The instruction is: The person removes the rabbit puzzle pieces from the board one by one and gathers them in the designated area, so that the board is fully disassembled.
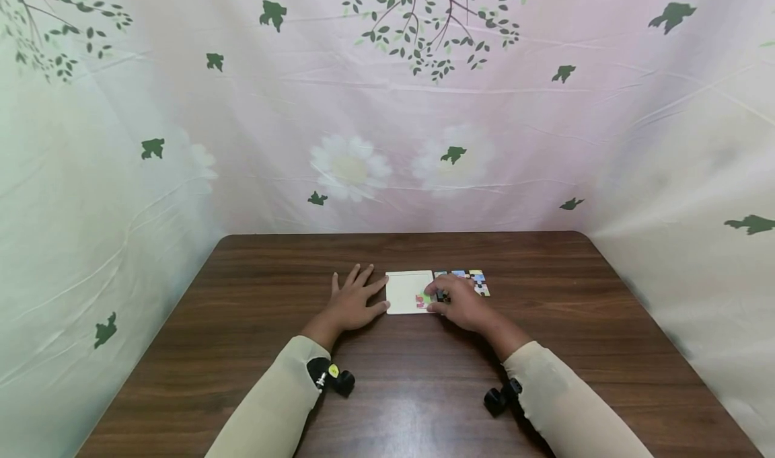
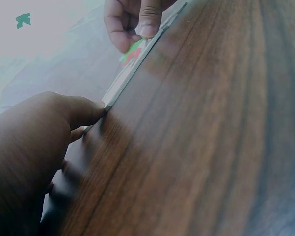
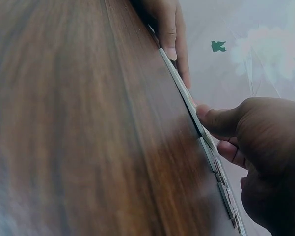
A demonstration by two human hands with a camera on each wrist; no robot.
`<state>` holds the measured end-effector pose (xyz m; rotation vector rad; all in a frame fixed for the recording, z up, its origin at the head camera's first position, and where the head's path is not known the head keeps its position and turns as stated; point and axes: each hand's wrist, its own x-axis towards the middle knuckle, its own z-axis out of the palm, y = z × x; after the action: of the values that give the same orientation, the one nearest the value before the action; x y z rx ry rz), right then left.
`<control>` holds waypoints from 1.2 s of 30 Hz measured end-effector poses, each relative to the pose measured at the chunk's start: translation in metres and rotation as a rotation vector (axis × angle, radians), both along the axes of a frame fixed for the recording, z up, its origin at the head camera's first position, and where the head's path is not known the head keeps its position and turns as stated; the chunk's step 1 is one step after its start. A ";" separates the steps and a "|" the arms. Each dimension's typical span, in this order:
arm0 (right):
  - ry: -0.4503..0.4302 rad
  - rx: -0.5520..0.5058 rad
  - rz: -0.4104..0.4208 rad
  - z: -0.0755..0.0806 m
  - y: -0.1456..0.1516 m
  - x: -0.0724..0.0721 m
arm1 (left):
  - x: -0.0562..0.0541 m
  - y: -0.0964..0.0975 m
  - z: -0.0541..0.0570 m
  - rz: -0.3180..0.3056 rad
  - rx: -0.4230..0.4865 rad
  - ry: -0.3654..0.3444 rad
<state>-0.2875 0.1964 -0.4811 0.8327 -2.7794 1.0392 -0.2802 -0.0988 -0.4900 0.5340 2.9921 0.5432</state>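
Note:
A white puzzle tray (image 1: 401,290) lies flat on the table, with green and pink-red puzzle pieces (image 1: 421,300) in its lower right corner. My left hand (image 1: 352,303) is spread on the table, its thumb and index finger touching the tray's left edge. Over the tray's right edge, my right hand (image 1: 463,303) pinches a puzzle piece between thumb and curled fingers; the hand mostly hides that piece. In the left wrist view the right thumb (image 2: 148,24) comes down close to the tray's near edge. More blue and multicoloured puzzle pieces (image 1: 478,280) lie just right of the tray, partly behind the right hand.
The dark wooden table (image 1: 272,391) stretches around the tray on all sides. A pale cloth backdrop (image 1: 387,108) with flowers, leaves and green bird shapes hangs behind it and along both sides. A black wrist camera (image 1: 344,383) sits on the left sleeve, another camera (image 1: 495,401) on the right.

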 end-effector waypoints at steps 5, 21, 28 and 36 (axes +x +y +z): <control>0.036 0.018 0.004 0.000 0.000 0.000 | 0.001 0.000 0.000 -0.002 0.005 -0.001; 0.145 -0.028 0.037 -0.004 0.011 0.001 | 0.003 0.001 0.001 -0.004 0.005 0.007; 0.207 -0.067 0.052 -0.004 0.019 0.001 | 0.000 0.003 -0.003 0.003 0.001 0.003; 0.244 -0.117 0.047 -0.007 0.025 -0.002 | -0.001 -0.001 -0.005 -0.013 0.024 0.009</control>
<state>-0.2893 0.2212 -0.4878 0.9433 -2.4847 1.0201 -0.2814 -0.1002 -0.4951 0.5587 2.9922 0.5776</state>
